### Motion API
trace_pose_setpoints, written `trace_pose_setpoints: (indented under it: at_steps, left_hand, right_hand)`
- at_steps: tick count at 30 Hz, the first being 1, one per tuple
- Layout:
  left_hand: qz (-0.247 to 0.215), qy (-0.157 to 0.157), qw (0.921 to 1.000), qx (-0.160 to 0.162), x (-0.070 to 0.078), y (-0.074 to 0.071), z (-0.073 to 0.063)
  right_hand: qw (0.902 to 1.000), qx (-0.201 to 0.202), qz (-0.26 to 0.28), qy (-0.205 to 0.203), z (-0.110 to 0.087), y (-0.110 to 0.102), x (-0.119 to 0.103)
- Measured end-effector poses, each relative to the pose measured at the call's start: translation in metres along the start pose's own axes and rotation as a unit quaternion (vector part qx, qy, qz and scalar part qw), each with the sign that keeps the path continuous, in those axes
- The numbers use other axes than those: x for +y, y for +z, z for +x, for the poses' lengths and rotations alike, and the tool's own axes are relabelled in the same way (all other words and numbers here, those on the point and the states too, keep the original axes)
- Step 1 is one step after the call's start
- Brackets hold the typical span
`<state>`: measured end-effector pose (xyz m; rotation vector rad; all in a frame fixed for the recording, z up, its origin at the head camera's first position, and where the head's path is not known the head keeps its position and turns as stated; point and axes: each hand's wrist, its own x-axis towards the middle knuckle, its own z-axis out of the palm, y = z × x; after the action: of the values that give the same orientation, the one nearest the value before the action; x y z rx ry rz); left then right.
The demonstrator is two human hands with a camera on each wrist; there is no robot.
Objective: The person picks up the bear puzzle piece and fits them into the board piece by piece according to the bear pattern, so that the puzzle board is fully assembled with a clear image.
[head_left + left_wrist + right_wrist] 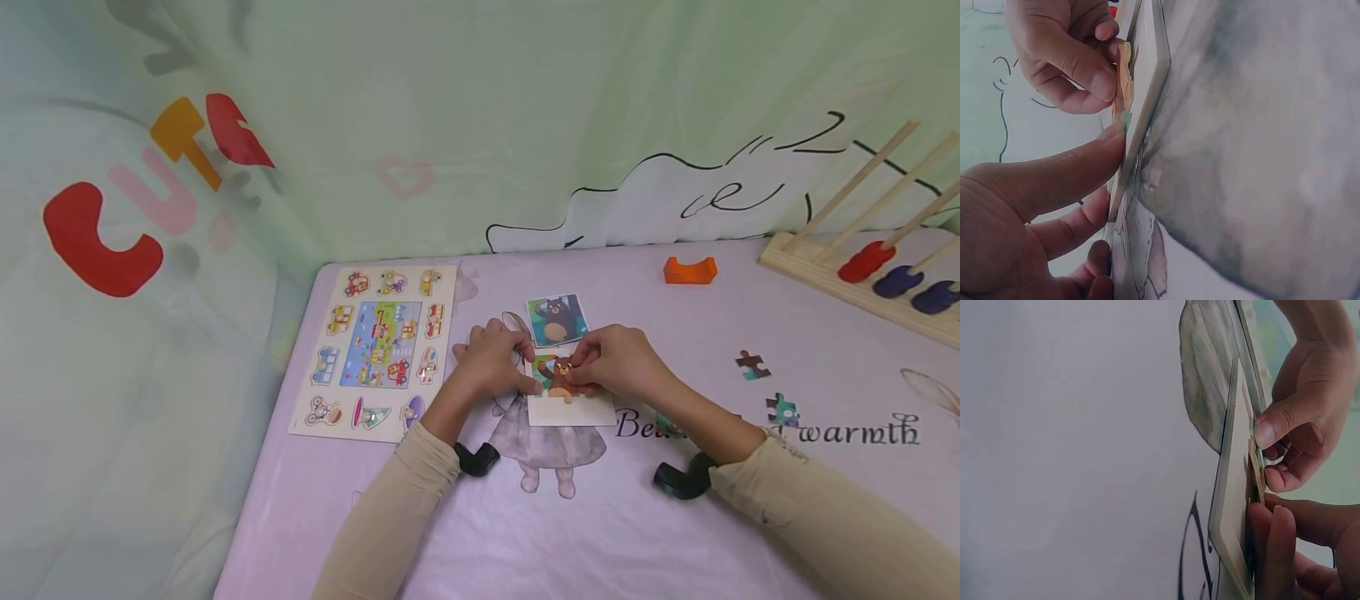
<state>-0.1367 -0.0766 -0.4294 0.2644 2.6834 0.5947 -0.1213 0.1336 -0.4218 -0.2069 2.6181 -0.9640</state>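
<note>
On a lilac counter [420,533], a bear puzzle board [566,412] lies flat in the head view, while the left grip [1016,212] spreads, thumb touching the board, in the left wrist view, and the right grip [1282,544] pinches a piece [1259,476] in the right wrist view.

A children's play area is indicated by the vehicle puzzle board [381,343], wooden bead rack [821,275], loose jigsaw pieces [752,365] and letter-printed hanging cloth [187,325].
</note>
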Motion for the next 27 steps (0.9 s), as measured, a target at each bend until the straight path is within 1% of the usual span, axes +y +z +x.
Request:
trace_pose_setpoints:
  at_steps: [7, 12, 16, 21, 27]
  left_hand:
    - [0.001, 0.001, 1.0, 0.002, -0.001, 0.0, 0.0]
    - [-0.002, -0.002, 1.0, -0.002, 0.0, 0.0, 0.0]
    - [-0.011, -0.006, 0.9999, -0.001, 0.001, 0.0, -0.001]
    - [-0.023, -0.015, 0.9995, 0.017, 0.006, 0.003, -0.003]
    - [-0.022, -0.025, 0.9981, 0.052, 0.013, 0.01, -0.003]
  right_hand:
    - [0.9998, -0.014, 0.005, 0.015, 0.0, -0.004, -0.001]
    - [0.999, -0.036, 0.014, 0.024, 0.002, -0.011, 0.005]
    - [0.9983, -0.045, 0.018, 0.033, 0.004, -0.012, 0.009]
    - [0.9978, -0.051, 0.022, 0.036, 0.005, -0.012, 0.01]
    - [0.9976, -0.056, 0.026, 0.031, 0.006, -0.012, 0.01]
